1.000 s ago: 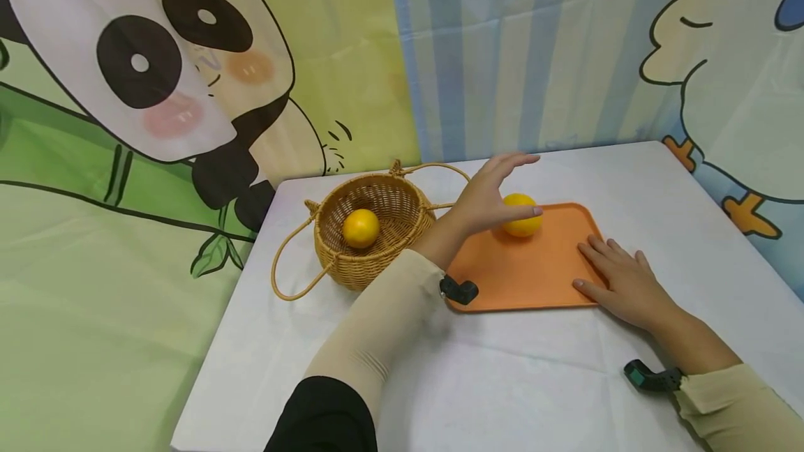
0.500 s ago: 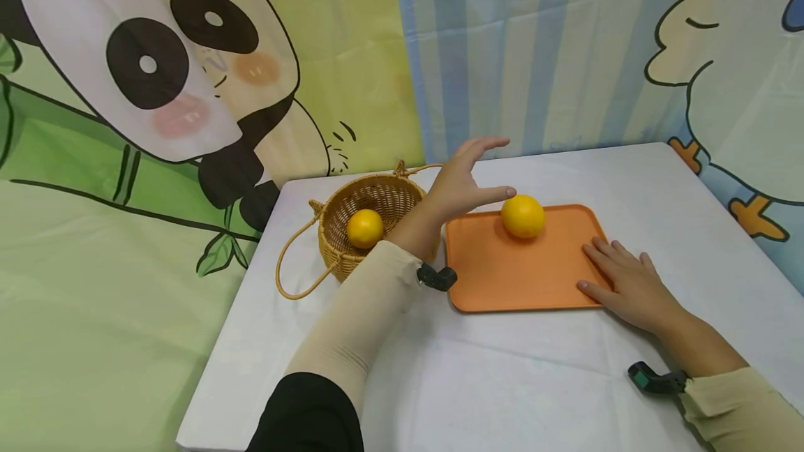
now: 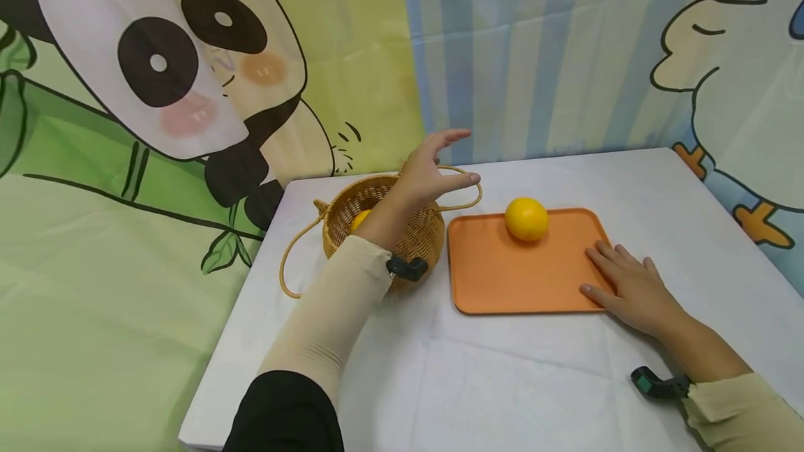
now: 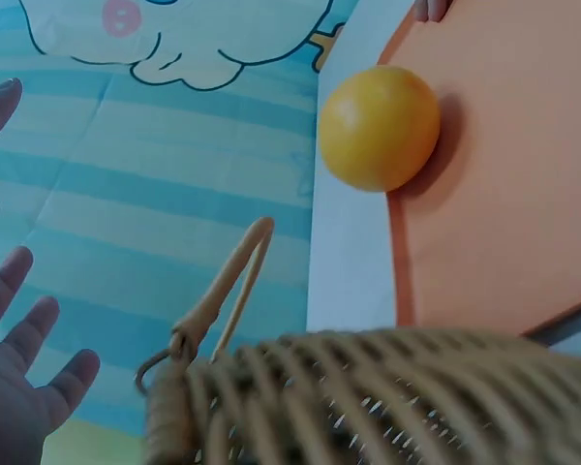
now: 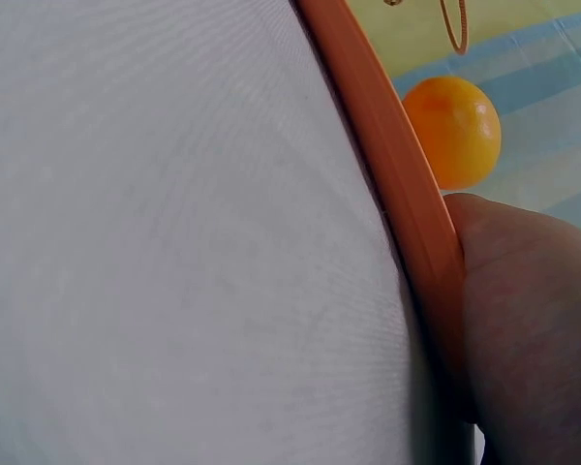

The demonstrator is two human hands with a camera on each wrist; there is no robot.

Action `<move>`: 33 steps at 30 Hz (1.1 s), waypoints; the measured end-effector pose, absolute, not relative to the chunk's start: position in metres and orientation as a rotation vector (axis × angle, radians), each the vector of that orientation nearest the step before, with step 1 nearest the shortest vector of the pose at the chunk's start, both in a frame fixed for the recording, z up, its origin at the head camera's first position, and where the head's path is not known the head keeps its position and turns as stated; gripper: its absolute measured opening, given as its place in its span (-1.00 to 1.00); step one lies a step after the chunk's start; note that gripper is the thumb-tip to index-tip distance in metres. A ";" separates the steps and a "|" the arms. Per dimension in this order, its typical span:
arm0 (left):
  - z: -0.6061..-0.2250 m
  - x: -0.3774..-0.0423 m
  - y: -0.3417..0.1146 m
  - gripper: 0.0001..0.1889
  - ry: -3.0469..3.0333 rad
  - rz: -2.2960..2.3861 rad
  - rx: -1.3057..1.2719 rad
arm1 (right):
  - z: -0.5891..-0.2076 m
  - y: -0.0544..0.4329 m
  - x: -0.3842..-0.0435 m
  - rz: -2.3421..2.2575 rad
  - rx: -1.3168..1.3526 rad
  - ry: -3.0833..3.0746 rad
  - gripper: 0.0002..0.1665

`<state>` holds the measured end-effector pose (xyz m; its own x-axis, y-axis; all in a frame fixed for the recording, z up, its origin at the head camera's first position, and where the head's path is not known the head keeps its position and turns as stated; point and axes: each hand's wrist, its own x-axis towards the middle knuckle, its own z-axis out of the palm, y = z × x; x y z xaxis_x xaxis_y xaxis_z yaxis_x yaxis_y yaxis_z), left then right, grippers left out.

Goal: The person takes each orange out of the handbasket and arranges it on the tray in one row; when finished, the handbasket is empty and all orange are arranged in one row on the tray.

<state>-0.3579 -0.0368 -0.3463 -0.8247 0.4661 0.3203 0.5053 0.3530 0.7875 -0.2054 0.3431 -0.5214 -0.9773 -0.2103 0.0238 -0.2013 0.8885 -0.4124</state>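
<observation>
My left hand (image 3: 419,176) hovers over the wicker basket (image 3: 427,239), fingers spread and holding nothing. Its forearm crosses the basket and covers part of a yellow orange (image 3: 359,220) lying inside. On the shallow orange tray (image 3: 502,274) sits a second yellow orange (image 3: 526,219), near the far edge; the left wrist view shows this orange (image 4: 380,128) beyond the basket's woven rim (image 4: 387,387). My right hand (image 3: 634,293) rests on the tray's right end with its fingers extended. In the right wrist view, part of that hand (image 5: 533,320) lies against the tray's edge (image 5: 397,155).
The basket's looped handles (image 3: 285,264) stick out to both sides on the white tabletop (image 3: 502,382). Behind the table hangs a cartoon-printed cloth (image 3: 352,54). A dark wrist camera (image 3: 408,268) sits on the left wrist, another (image 3: 659,383) on the right.
My left hand has moved left, away from the orange on the tray and over the basket, its forearm now hiding more of the orange inside. The right hand stays on the tray.
</observation>
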 end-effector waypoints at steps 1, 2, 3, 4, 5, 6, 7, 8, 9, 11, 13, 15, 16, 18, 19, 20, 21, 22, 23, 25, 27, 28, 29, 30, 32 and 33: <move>-0.345 -0.359 -0.040 -0.22 -2.542 -1.518 -0.913 | -0.522 0.343 -0.205 -0.659 -0.329 3.030 0.05; -0.343 -0.359 -0.042 -0.24 -2.537 -1.519 -0.907 | -0.522 0.344 -0.205 -0.659 -0.330 3.030 0.05; -0.342 -0.360 -0.045 -0.25 -2.532 -1.528 -0.897 | -0.522 0.344 -0.205 -0.657 -0.330 3.032 0.05; -0.340 -0.361 -0.048 -0.26 -2.528 -1.531 -0.888 | -0.522 0.344 -0.205 -0.655 -0.330 3.031 0.05; -0.339 -0.363 -0.052 -0.27 -2.526 -1.528 -0.879 | -0.522 0.344 -0.206 -0.654 -0.330 3.031 0.05; -0.339 -0.364 -0.055 -0.28 -2.523 -1.523 -0.871 | -0.522 0.344 -0.206 -0.654 -0.330 3.030 0.05; -0.338 -0.366 -0.058 -0.29 -2.527 -1.516 -0.854 | -0.522 0.344 -0.206 -0.653 -0.329 3.030 0.05; -0.337 -0.367 -0.061 -0.30 -2.535 -1.504 -0.837 | -0.522 0.344 -0.206 -0.655 -0.328 3.029 0.05; -0.337 -0.368 -0.064 -0.30 -2.540 -1.496 -0.821 | -0.522 0.343 -0.206 -0.655 -0.326 3.029 0.05; -0.336 -0.371 -0.069 -0.32 -2.550 -1.474 -0.801 | -0.522 0.343 -0.206 -0.657 -0.325 3.030 0.05; -0.336 -0.373 -0.074 -0.34 -2.557 -1.474 -0.782 | -0.522 0.343 -0.205 -0.659 -0.326 3.035 0.05; -0.336 -0.374 -0.079 -0.37 -2.559 -1.479 -0.769 | -0.522 0.343 -0.204 -0.663 -0.331 3.042 0.04; -0.336 -0.374 -0.082 -0.38 -2.559 -1.484 -0.764 | -0.522 0.343 -0.204 -0.665 -0.334 3.045 0.04; -0.336 -0.375 -0.088 -0.41 -2.558 -1.500 -0.742 | -0.522 0.343 -0.204 -0.669 -0.338 3.049 0.04; -0.335 -0.376 -0.091 -0.42 -2.549 -1.509 -0.734 | -0.522 0.343 -0.204 -0.669 -0.338 3.051 0.04; -0.335 -0.377 -0.094 -0.43 -2.541 -1.523 -0.719 | -0.522 0.343 -0.203 -0.668 -0.339 3.051 0.04; -0.335 -0.377 -0.097 -0.44 -2.531 -1.533 -0.706 | -0.522 0.343 -0.203 -0.667 -0.341 3.052 0.04; -0.334 -0.378 -0.100 -0.44 -2.521 -1.544 -0.691 | -0.523 0.343 -0.203 -0.668 -0.341 3.053 0.04; -0.334 -0.380 -0.103 -0.45 -2.510 -1.555 -0.677 | -0.522 0.343 -0.203 -0.670 -0.342 3.053 0.03; -0.333 -0.382 -0.108 -0.44 -2.492 -1.569 -0.659 | -0.523 0.343 -0.203 -0.666 -0.345 3.057 0.03; -0.333 -0.384 -0.114 -0.43 -2.499 -1.576 -0.633 | -0.523 0.343 -0.203 -0.668 -0.347 3.059 0.03; -0.334 -0.386 -0.117 -0.42 -2.510 -1.584 -0.620 | -0.523 0.343 -0.203 -0.667 -0.346 3.059 0.03; -0.334 -0.387 -0.120 -0.41 -2.522 -1.592 -0.609 | -0.523 0.343 -0.203 -0.665 -0.344 3.058 0.03; -0.335 -0.388 -0.123 -0.40 -2.536 -1.596 -0.598 | -0.523 0.343 -0.203 -0.663 -0.342 3.058 0.03; -0.337 -0.389 -0.129 -0.38 -2.564 -1.608 -0.582 | -0.523 0.344 -0.203 -0.663 -0.338 3.056 0.04; -0.337 -0.390 -0.131 -0.37 -2.575 -1.615 -0.577 | -0.524 0.344 -0.203 -0.661 -0.336 3.056 0.04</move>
